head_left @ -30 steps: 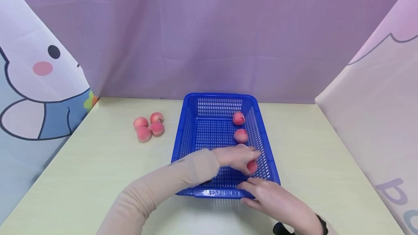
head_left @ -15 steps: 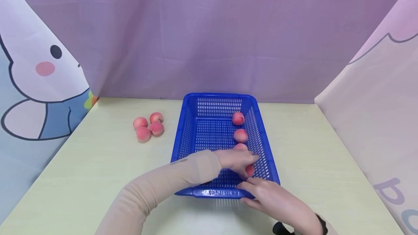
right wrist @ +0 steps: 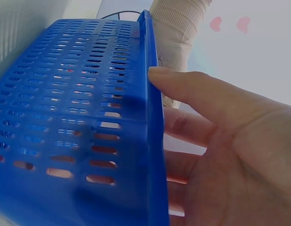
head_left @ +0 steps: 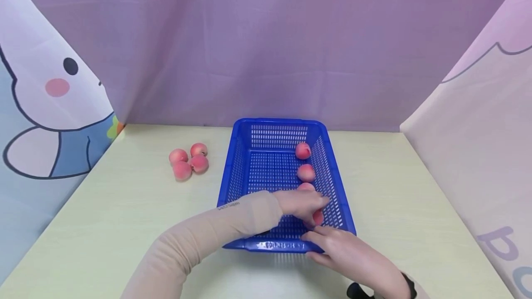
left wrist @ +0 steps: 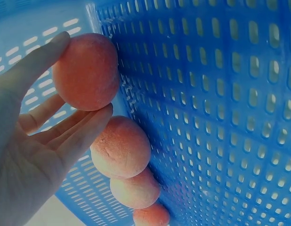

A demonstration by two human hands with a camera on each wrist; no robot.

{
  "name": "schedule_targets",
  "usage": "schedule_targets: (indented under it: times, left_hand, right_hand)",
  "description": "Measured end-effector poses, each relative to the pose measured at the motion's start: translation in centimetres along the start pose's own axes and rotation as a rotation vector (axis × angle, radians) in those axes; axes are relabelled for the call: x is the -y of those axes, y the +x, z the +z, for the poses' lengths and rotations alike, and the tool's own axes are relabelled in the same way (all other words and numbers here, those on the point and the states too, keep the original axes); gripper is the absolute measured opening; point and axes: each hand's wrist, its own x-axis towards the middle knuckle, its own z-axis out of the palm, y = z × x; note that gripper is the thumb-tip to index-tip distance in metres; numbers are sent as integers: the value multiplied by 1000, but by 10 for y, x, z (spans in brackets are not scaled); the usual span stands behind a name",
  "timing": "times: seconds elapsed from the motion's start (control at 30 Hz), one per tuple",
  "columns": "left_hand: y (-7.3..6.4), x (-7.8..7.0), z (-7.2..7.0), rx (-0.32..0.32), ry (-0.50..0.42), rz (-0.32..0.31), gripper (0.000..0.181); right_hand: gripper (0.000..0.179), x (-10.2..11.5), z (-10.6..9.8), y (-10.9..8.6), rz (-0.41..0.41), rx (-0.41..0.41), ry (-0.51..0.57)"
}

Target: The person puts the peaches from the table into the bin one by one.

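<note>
In the head view, my left hand (head_left: 301,203) reaches into the near right corner of a blue plastic basket (head_left: 227,174). It pinches a pink peach (left wrist: 86,70) between thumb and fingertips, beside the slotted wall. Three more peaches run in a line along that same side: the far one (head_left: 303,150), the middle one (head_left: 306,172) and one partly covered by my hand (head_left: 306,187). My right hand (head_left: 341,248) grips the basket's near rim at the right corner, thumb outside the wall and fingers over the inner side in the right wrist view.
Several peaches (head_left: 183,170) lie clustered on the pale table (head_left: 104,225) left of the basket. A purple cloth backdrop (head_left: 266,50) hangs behind the table, with printed cloth panels at both sides.
My left hand has moved slightly toward the near end of the basket with its peach, uncovering the third peach in the line. My right hand stays on the rim.
</note>
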Motion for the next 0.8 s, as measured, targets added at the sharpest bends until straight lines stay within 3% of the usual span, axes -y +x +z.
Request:
schedule_targets:
  times: [0.4, 0.8]
  left_hand:
    - [-1, 3, 0, -19, 22, 19, 34]
    - [-7, 1, -10, 12, 22, -11, 43]
  right_hand:
    - [24, 0, 0, 0, 6, 8, -3]
    - [23, -1, 1, 0, -1, -1, 1]
